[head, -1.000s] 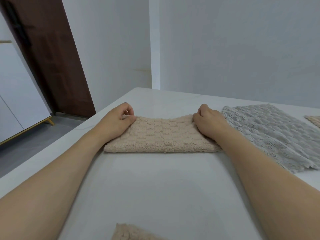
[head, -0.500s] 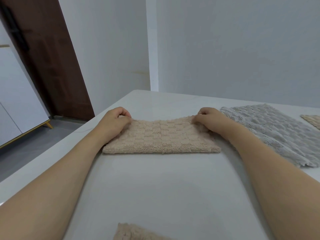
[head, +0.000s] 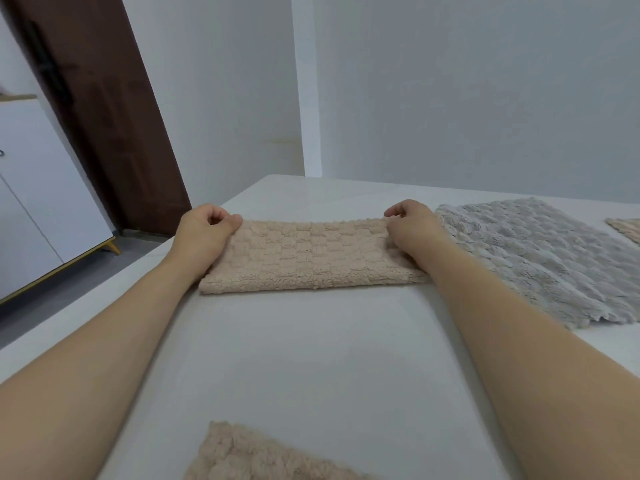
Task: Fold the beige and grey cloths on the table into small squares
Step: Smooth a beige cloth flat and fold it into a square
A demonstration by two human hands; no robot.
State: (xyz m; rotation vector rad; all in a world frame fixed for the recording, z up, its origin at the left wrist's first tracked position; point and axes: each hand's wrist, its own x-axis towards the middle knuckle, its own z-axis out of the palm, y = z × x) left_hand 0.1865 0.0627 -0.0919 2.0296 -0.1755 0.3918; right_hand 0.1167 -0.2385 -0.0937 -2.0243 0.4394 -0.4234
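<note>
While hands (head: pixel 204 233) pinch corners | beige cloth (head: pixel 311 258) lies folded

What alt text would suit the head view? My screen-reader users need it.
Two bare hands, left hand and right hand, pinch the far corners of a half-folded beige cloth on a white table. An unfolded grey cloth lies flat to its right.

Beige cloth (head: pixel 311 258) folded into a strip; grey cloth (head: pixel 540 254) apparently unfolded, beside it
</note>
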